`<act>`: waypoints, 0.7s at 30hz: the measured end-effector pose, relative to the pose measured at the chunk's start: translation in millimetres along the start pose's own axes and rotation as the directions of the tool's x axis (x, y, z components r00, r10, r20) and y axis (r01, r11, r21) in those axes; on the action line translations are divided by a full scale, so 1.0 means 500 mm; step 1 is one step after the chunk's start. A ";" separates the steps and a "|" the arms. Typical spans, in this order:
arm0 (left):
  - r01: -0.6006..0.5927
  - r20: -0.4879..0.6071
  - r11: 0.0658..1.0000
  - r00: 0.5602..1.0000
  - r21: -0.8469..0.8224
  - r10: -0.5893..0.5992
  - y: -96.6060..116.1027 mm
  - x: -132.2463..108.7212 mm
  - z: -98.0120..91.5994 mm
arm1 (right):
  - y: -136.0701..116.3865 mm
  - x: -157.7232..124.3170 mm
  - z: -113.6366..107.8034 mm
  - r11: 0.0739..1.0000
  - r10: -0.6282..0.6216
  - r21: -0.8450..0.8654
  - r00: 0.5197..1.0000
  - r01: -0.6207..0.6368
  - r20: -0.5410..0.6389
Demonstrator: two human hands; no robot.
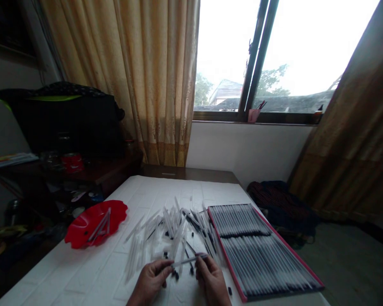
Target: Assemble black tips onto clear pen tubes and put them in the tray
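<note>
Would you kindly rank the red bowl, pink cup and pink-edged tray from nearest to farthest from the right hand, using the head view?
1. Pink-edged tray: just right of the right hand.
2. Red bowl: across the table, at left.
3. Pink cup: beyond the table, on the windowsill.

1. Bench (83, 276), 6 o'c from view ctr: smooth sheet cover, semi-matt, w/ faint brick-pattern lines.
2. Bowl (119, 212), 8 o'c: plastic, smooth, glossy.
3. Loose tubes (133, 259), 6–7 o'c: clear plastic, smooth, slight sheen.
4. Held pen (185, 261), 6 o'c: plastic, smooth.
5. Tray (231, 267), 5 o'c: plastic-look rim; pens (268, 255) inside, clear plastic.
6. Curtain (153, 76), 11 o'c: cloth, satiny; patterned lower band.
7. Stand (124, 167), 9 o'c: wood-look, low sheen.
8. Cup (253, 115), 2 o'c: prob. plastic, matt.
</note>
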State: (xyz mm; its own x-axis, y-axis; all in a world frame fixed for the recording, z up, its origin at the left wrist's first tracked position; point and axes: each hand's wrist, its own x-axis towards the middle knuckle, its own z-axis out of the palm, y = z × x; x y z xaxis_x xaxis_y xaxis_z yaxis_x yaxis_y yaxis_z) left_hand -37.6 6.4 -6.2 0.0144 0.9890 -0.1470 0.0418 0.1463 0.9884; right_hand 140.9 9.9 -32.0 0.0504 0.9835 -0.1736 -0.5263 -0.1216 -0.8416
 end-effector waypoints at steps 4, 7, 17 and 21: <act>-0.005 0.004 1.000 1.000 0.019 0.005 -0.009 0.002 0.000 | -0.001 0.009 0.007 1.000 -0.031 -0.006 0.999 0.031 -0.026; -0.020 -0.002 0.999 1.000 0.039 0.020 -0.011 0.002 -0.001 | -0.010 0.006 0.016 1.000 -0.027 -0.015 0.999 0.027 -0.019; -0.048 0.001 0.988 0.999 0.146 0.049 -0.006 -0.006 0.000 | -0.003 0.015 0.015 0.998 -0.035 -0.045 0.999 0.034 -0.039; -0.146 -0.015 0.955 0.988 0.258 0.155 -0.014 -0.010 0.004 | 0.001 0.028 0.025 0.979 -0.118 -0.176 0.990 0.102 -0.082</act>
State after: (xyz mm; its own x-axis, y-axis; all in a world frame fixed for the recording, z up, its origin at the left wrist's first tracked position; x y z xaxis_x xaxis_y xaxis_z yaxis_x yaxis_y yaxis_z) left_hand -35.8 0.4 -12.5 0.0060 0.9999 0.0084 0.2953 -0.0098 0.9554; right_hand 131.0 25.6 -28.4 0.1817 0.9767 -0.1143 -0.3611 -0.0419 -0.9316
